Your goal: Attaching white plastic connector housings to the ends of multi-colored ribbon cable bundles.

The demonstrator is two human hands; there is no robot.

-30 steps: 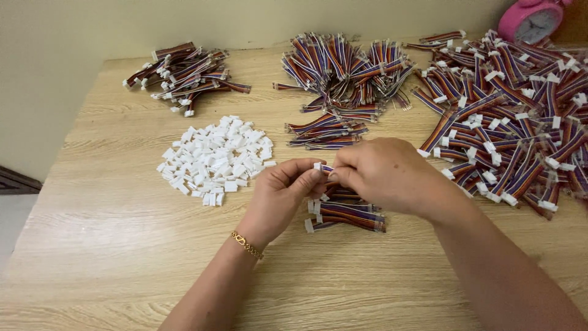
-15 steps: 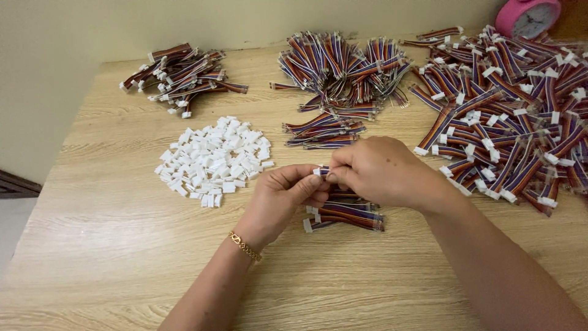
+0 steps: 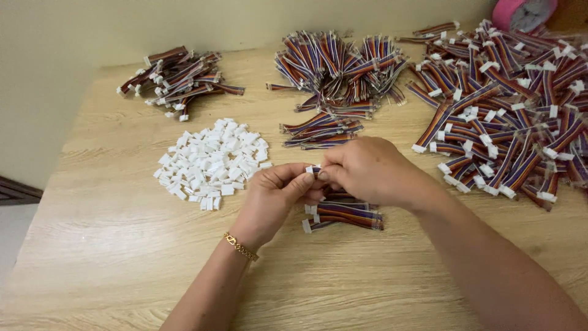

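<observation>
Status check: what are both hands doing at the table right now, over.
Left hand and right hand pinch one small white connector together. Short wire bundle lies just below them. White connector pile to the left, nothing between.

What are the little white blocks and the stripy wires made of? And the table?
The white connector housings look like moulded plastic: matte, uniform white, boxy shapes. The ribbon cable pieces seem to be plastic-coated wires, going by their smooth coloured stripes; any metal inside is hidden. The table shows pale wood grain, though it may be a printed laminate. The bracelet looks like shiny gold-coloured metal links.
</observation>
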